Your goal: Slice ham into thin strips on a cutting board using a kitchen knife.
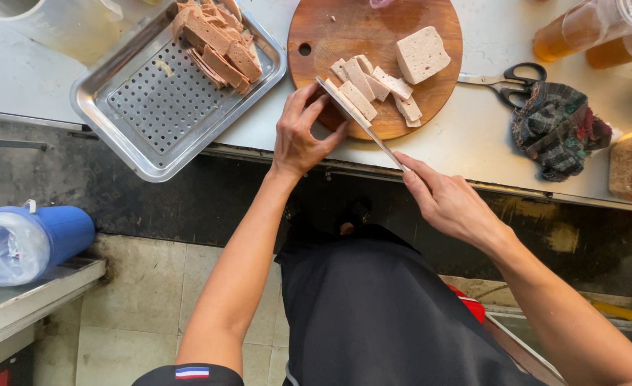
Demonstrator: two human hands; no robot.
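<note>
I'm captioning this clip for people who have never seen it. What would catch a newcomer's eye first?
First, the round wooden cutting board at the top centre, bearing pale sliced slabs and one uncut pale block. At its near edge, the right hand holds a long steel knife with slices lying on the blade, steadied by the left hand. To the left sits a perforated steel tray with brown slices piled in its far corner.

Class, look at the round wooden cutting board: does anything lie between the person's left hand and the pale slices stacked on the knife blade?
Nothing visible does. The left hand already rests its fingers against the pale slices on the knife blade, which the right hand holds over the round wooden cutting board.
</note>
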